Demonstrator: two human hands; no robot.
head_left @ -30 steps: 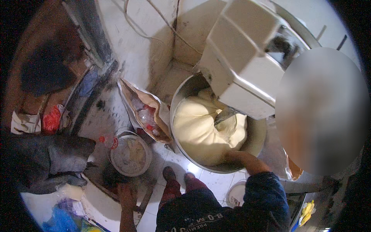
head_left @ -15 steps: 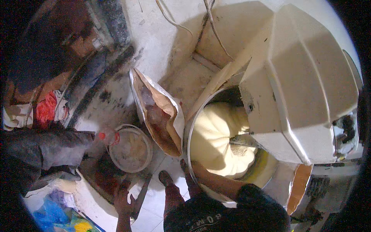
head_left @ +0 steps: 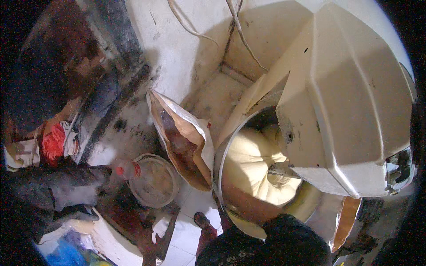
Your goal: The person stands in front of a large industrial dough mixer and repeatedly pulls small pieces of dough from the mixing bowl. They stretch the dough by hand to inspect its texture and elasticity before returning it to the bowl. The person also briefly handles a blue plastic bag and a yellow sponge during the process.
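Pale dough fills the metal bowl of a large mixer, gathered in folds around the mixing tool. My right forearm reaches over the near rim, and my right hand is in shadow at the bowl's left inner side, by the dough. Its fingers cannot be made out. At lower left my left hand is apart from the bowl, thumb and fingers spread, with nothing visible in it. Beyond it stands a round bucket with pale contents.
An open paper sack leans between bucket and mixer. A red-capped clear bottle overlaps the bucket's edge. Dark grey cloth and a red bundle lie left. Cables hang along the wall. My shoe shows on the tiles.
My right hand has moved from the rim area further inside the bowl. The dough's folds have shifted. The whole view has moved slightly, and my left hand appears lower.
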